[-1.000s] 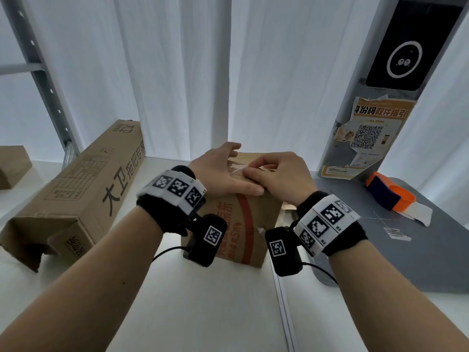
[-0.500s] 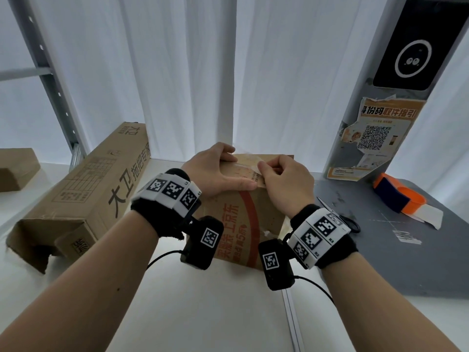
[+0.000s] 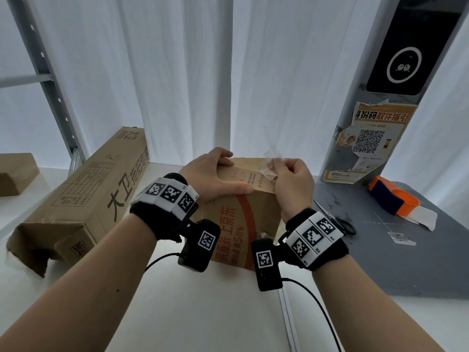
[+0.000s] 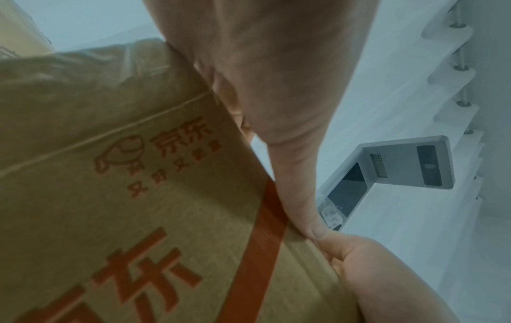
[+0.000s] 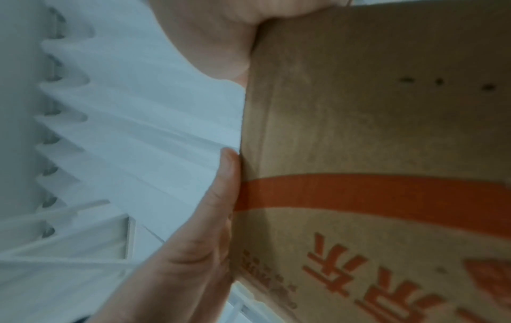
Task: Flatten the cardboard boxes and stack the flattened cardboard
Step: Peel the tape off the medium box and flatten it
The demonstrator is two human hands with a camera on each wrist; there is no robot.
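Observation:
A brown cardboard box (image 3: 243, 219) with orange print stands upright on the white table (image 3: 203, 313), in the middle. My left hand (image 3: 210, 174) grips its top, fingers curled over the far edge and thumb along the near edge. My right hand (image 3: 291, 179) pinches a strip of clear tape (image 3: 271, 158) that is peeled partly up from the box top. The left wrist view shows the printed box (image 4: 138, 174) side and my left thumb (image 4: 301, 207) on its edge. In the right wrist view the box (image 5: 387, 131) fills the right half.
A long cardboard box (image 3: 83, 199) with a torn near end lies at the left. A smaller box (image 3: 15, 174) sits further left. On the grey mat (image 3: 406, 262) at the right are scissors (image 3: 337, 222) and an orange tape dispenser (image 3: 390, 199). White curtains hang behind.
My right hand has risen and drawn the clear tape up off the box top. My left hand stays gripping the top.

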